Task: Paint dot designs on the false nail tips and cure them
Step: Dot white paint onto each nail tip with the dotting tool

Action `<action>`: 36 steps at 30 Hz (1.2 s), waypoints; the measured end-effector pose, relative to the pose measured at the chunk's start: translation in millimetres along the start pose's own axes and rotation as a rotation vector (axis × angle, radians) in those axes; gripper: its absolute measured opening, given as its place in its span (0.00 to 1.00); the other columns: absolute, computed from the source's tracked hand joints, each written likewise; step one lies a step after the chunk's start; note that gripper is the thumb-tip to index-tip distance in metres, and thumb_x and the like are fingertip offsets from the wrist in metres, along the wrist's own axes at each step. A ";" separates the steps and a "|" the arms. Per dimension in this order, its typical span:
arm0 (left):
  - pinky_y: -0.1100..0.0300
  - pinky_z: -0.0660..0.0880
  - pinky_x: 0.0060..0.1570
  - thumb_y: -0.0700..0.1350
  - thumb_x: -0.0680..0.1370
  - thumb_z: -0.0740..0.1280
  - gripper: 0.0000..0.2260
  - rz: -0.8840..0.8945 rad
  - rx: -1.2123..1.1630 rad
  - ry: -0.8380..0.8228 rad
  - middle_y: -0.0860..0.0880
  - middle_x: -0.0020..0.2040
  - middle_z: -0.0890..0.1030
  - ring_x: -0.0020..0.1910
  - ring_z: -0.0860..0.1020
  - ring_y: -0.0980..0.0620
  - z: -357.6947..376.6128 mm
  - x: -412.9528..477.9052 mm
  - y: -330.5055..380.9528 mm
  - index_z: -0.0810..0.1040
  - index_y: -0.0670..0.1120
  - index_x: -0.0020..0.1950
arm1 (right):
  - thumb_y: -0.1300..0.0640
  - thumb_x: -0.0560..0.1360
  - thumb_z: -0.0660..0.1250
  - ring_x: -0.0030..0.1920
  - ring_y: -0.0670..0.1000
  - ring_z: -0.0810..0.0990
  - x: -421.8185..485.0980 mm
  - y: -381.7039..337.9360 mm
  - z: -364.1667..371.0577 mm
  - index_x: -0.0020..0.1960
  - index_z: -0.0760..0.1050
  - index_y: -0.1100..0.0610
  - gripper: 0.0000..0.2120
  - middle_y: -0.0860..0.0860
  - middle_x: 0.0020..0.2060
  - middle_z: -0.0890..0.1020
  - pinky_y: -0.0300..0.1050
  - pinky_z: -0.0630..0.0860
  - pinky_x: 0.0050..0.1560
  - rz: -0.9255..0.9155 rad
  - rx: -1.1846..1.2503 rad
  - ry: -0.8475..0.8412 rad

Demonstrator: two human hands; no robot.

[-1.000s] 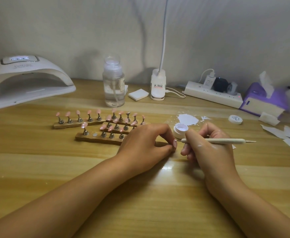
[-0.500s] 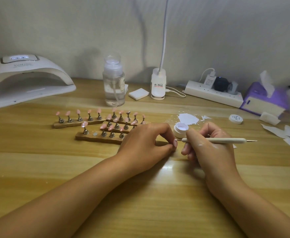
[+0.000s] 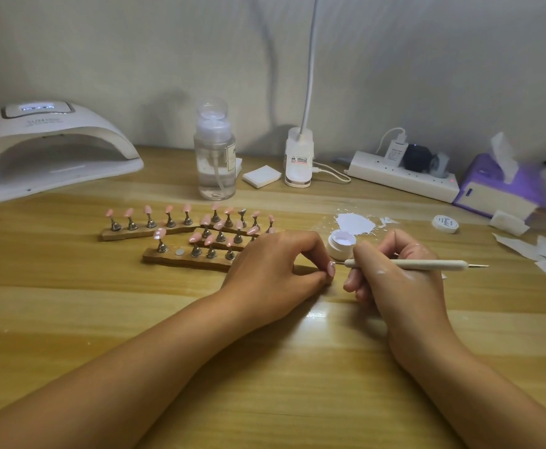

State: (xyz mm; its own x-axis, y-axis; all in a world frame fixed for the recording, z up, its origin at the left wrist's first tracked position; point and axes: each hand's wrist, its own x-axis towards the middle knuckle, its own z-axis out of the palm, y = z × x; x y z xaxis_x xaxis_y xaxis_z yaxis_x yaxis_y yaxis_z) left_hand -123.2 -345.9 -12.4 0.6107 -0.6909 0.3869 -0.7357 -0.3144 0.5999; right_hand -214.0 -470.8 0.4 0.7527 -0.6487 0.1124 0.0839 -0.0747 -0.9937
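On the wooden table [image 3: 71,319], near the rows of pink nail tips [image 3: 186,208], the left hand [image 3: 271,267] pinches one pink tip [image 3: 331,271]. The right hand [image 3: 391,280] grips the dotting pen [image 3: 427,264] like a pencil, point touching that tip. A dot seems to be going on; the next move needs a light, steady dab.

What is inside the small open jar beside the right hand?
Pale lilac-white gel shows in the jar. The right hand covers its right edge; depth cannot be seen.
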 end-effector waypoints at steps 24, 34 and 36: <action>0.61 0.62 0.34 0.47 0.72 0.73 0.09 -0.018 -0.025 -0.011 0.72 0.33 0.75 0.32 0.71 0.71 0.9 1.8 -3.6 0.77 0.61 0.39 | 0.56 0.61 0.65 0.19 0.44 0.67 1.2 2.8 -0.5 0.23 0.65 0.52 0.12 0.54 0.17 0.72 0.29 0.63 0.23 -0.039 -0.049 0.004; 0.64 0.60 0.33 0.47 0.72 0.74 0.09 -0.001 -0.019 0.004 0.75 0.32 0.73 0.31 0.70 0.74 1.3 0.8 -3.0 0.77 0.60 0.39 | 0.56 0.62 0.66 0.19 0.45 0.68 0.0 1.4 0.1 0.23 0.66 0.50 0.12 0.56 0.19 0.75 0.33 0.64 0.21 -0.018 -0.009 -0.017; 0.64 0.60 0.33 0.47 0.72 0.74 0.09 -0.001 -0.019 0.003 0.75 0.32 0.73 0.31 0.70 0.74 1.3 0.8 -3.1 0.77 0.60 0.39 | 0.57 0.64 0.67 0.19 0.45 0.68 0.1 1.3 -0.1 0.24 0.66 0.51 0.14 0.56 0.19 0.76 0.33 0.64 0.21 -0.021 -0.010 -0.017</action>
State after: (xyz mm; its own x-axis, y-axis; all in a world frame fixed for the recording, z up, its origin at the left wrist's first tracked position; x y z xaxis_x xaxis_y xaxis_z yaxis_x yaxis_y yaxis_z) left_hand -120.8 -346.3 -14.9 0.6123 -0.6887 0.3882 -0.7295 -0.3029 0.6132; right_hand -213.9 -471.0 -0.9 0.7619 -0.6340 0.1328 0.0929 -0.0959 -0.9910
